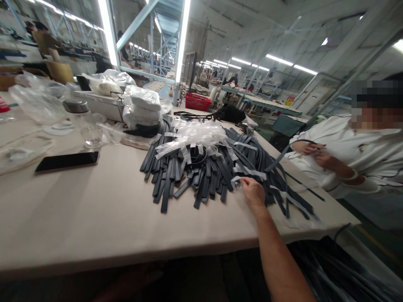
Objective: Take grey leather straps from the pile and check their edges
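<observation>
My right hand reaches over the table with thumb and fingers pinched on a white strip, at the front of a large pile. Dark grey flat straps make up this pile, fanned out with their ends toward me. On top of the straps lies a heap of translucent white strips. Other white strips lie loose among the straps just beyond my fingers. Below the table's front edge, a dim shape in deep shadow may be my left hand; its fingers cannot be made out.
A phone, a glass bottle and plastic bags lie on the left of the table. Wrapped white packs stand behind. At right, a co-worker holds a dark strap. More straps hang below right.
</observation>
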`<control>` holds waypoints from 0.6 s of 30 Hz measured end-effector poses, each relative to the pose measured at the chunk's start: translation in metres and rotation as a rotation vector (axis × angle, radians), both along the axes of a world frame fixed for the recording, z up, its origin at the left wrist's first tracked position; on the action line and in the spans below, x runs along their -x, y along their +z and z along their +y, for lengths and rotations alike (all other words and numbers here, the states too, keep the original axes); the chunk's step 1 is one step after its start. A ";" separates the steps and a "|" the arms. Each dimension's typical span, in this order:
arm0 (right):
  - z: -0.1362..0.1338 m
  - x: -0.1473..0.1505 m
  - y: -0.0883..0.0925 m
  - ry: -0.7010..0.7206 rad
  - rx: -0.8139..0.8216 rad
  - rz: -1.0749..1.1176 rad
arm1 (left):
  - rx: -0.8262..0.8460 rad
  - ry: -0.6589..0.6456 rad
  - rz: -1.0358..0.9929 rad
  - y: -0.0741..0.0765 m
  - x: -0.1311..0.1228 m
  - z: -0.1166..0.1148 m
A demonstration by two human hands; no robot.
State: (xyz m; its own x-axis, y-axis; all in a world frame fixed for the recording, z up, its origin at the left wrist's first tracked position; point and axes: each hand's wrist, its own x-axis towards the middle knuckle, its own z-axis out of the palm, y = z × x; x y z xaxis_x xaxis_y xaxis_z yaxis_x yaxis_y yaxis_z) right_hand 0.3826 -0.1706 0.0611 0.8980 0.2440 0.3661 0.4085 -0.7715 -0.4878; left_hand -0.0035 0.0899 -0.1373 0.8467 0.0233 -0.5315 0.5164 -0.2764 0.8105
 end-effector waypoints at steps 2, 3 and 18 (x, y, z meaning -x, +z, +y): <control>-0.006 0.003 0.012 0.042 -0.109 -0.034 | 0.051 -0.069 -0.032 0.000 0.000 0.001; -0.009 0.007 0.019 0.063 -0.166 -0.049 | 0.070 -0.095 -0.029 0.003 -0.001 0.000; -0.025 0.131 0.113 0.561 -0.691 -0.128 | 0.400 0.040 -0.475 0.216 -0.022 -0.028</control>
